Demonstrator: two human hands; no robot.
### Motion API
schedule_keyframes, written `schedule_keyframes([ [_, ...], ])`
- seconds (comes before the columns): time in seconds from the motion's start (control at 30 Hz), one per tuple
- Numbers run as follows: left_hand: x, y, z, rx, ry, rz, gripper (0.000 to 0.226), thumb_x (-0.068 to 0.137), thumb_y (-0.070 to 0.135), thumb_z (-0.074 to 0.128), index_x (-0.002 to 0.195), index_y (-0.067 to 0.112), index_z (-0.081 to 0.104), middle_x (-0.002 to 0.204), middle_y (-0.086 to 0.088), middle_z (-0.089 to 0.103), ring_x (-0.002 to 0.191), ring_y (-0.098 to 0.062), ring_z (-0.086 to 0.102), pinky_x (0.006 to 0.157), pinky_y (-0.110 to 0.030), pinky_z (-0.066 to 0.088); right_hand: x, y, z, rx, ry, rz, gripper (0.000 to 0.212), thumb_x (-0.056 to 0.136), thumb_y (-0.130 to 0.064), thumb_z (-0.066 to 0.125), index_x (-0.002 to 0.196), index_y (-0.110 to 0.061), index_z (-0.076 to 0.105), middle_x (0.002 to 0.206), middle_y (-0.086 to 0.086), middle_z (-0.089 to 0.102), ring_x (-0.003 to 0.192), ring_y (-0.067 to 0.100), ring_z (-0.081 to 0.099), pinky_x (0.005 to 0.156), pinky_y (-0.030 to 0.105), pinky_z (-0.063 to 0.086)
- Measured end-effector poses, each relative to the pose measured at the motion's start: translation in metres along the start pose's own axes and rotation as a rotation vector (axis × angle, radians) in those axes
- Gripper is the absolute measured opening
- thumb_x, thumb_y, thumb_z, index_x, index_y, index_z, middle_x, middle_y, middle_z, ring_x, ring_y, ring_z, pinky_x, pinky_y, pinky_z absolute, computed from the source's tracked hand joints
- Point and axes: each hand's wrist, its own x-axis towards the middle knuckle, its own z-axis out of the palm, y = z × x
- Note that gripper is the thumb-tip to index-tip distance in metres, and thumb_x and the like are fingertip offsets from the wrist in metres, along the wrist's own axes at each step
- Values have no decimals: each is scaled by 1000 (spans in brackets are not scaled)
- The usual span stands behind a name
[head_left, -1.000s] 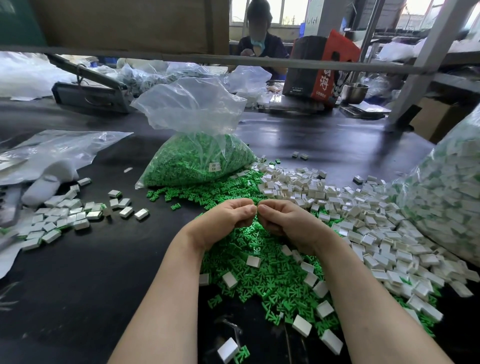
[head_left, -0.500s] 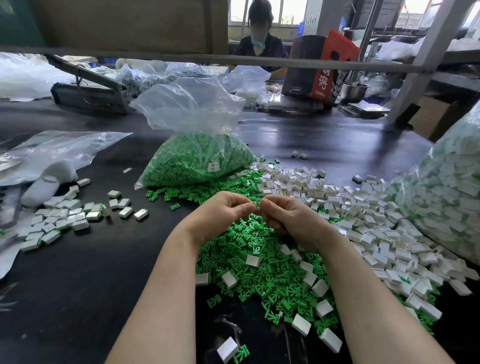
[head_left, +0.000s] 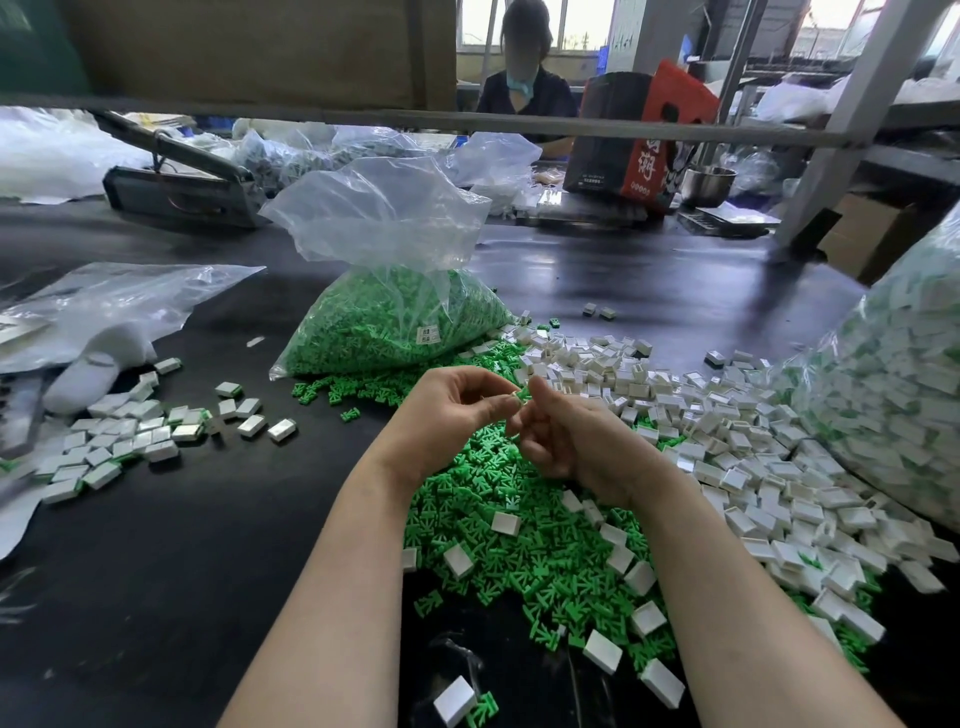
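My left hand and my right hand meet above a heap of small green plastic clips. Between their fingertips sits a small white-and-green piece, pinched by both hands. White rectangular shells lie heaped to the right of my hands. A group of assembled white pieces with green edges lies on the left of the black table.
A clear bag of green clips stands behind my hands. A large bag of white pieces fills the right edge. A flat plastic bag and a sealing machine lie at the left rear. A person sits across the table.
My hands have lifted slightly and turned. The fingers have loosened, so the small piece between them now shows.
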Motion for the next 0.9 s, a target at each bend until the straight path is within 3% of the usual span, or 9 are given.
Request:
schedule_keyframes([
  [0.13, 2, 2, 7, -17, 10, -4, 8, 86, 10, 71, 87, 17, 69, 73, 9, 69, 66, 2, 62, 65, -14, 49, 2, 1, 2, 105, -64, -2, 47, 91, -56, 43, 82, -19, 70, 70, 6, 58, 60, 14, 46, 47, 20, 33],
  [0.23, 2, 3, 7, -9, 14, -7, 8, 87, 10, 70, 88, 17, 69, 77, 6, 71, 70, 1, 64, 69, -16, 52, 4, 2, 3, 149, -61, -19, 45, 92, -51, 42, 78, -21, 71, 71, 7, 58, 62, 15, 46, 51, 23, 31],
  [0.33, 1, 4, 7, 9, 21, -14, 6, 88, 10, 69, 89, 17, 69, 81, 2, 71, 74, -2, 66, 75, -20, 55, 4, 4, 4, 172, -55, -28, 44, 92, -50, 45, 86, -14, 69, 72, 6, 58, 63, 14, 48, 51, 21, 32],
  [0.43, 0, 5, 7, 19, 20, -9, 8, 88, 9, 68, 88, 17, 69, 79, 3, 71, 72, -2, 65, 71, -17, 53, 3, 7, 4, 204, -39, -45, 43, 92, -47, 43, 94, -7, 61, 70, 3, 58, 59, 10, 49, 50, 19, 33],
  [0.67, 0, 9, 7, 143, 22, 49, 8, 87, 10, 70, 86, 18, 70, 90, 2, 63, 83, -5, 61, 80, -16, 49, 3, 10, 5, 228, -19, -50, 37, 92, -42, 46, 88, -9, 61, 69, 2, 55, 60, 11, 45, 54, 24, 28],
  [0.9, 1, 8, 7, 198, 18, 49, 5, 87, 9, 70, 90, 13, 71, 96, -8, 63, 93, -21, 63, 90, -30, 51, 4, 12, 6, 211, 5, -38, 35, 92, -40, 46, 88, -8, 59, 68, -1, 58, 58, 11, 45, 58, 28, 24],
])
